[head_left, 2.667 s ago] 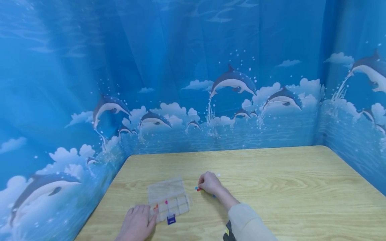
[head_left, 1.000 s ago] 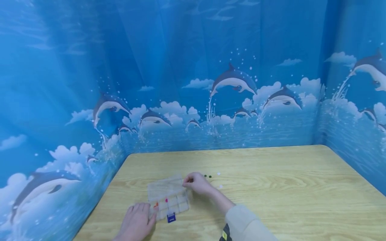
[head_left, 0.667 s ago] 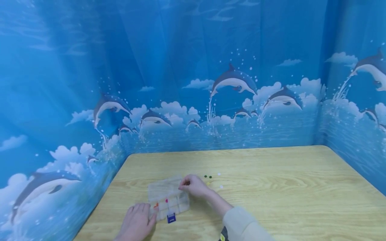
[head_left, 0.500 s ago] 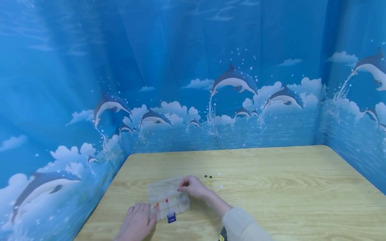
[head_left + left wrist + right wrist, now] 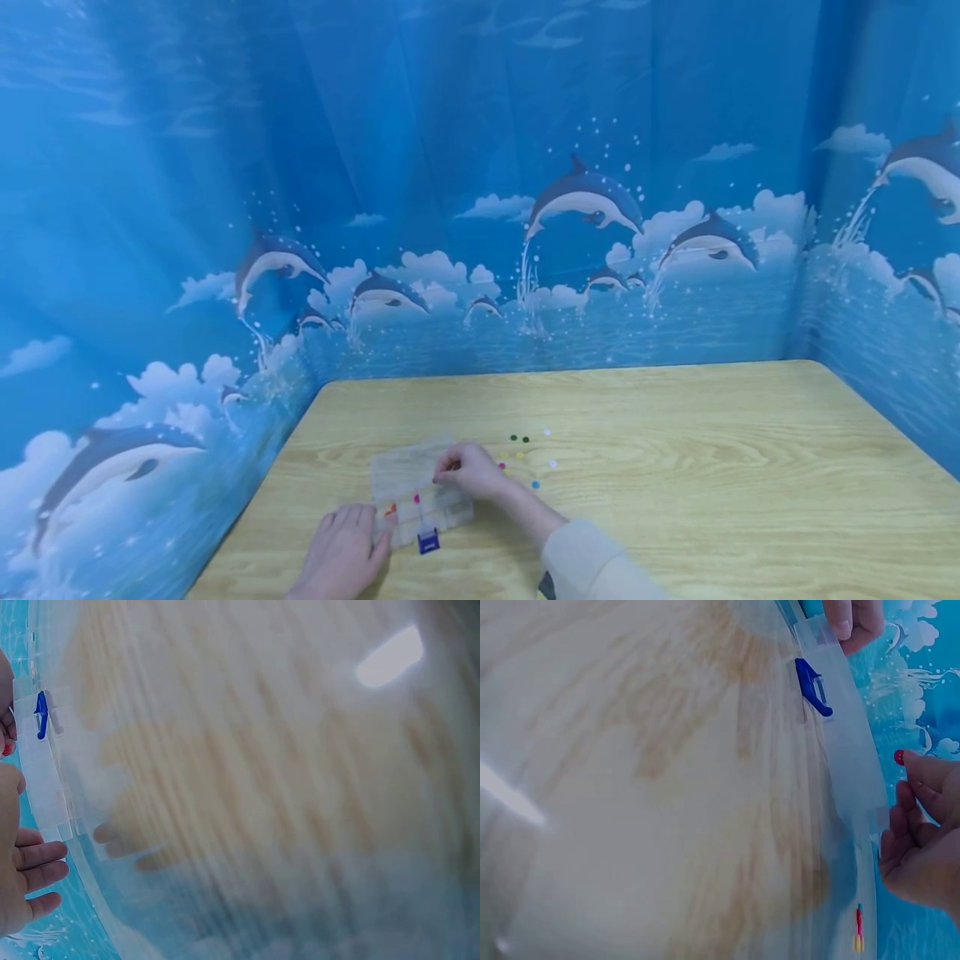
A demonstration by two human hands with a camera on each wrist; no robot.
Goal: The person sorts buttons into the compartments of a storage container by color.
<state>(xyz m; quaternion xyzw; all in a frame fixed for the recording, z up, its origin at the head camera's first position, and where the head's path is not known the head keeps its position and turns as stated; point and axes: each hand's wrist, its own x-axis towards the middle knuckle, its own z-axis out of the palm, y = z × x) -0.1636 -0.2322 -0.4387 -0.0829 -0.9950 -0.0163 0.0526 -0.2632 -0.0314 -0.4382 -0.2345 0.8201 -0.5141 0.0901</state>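
A clear plastic compartment box [image 5: 456, 518] lies with its lid [image 5: 393, 471] laid back and a blue clasp [image 5: 428, 542] at the front. Orange pieces [image 5: 391, 508] and a pink one [image 5: 417, 498] show in its compartments. My left hand [image 5: 341, 546] rests against the box's left end, fingers relaxed and fairly straight in the left wrist view. Above the box's back right part, my right hand [image 5: 472, 471] pinches a small red button [image 5: 899, 757] between thumb and forefinger. In the head view the fingertips mostly hide that button.
Right of the box, loose buttons lie on the wooden table [image 5: 675, 500]: green [image 5: 526, 439], white [image 5: 553, 463], yellow [image 5: 521, 456], red [image 5: 502, 466] and blue [image 5: 536, 484]. A blue dolphin-print curtain [image 5: 480, 167] stands behind the table.
My right hand has gone from the loose buttons leftward and toward me, over the box, with the red button pinched. More buttons are uncovered on the table. The left hand stays in place.
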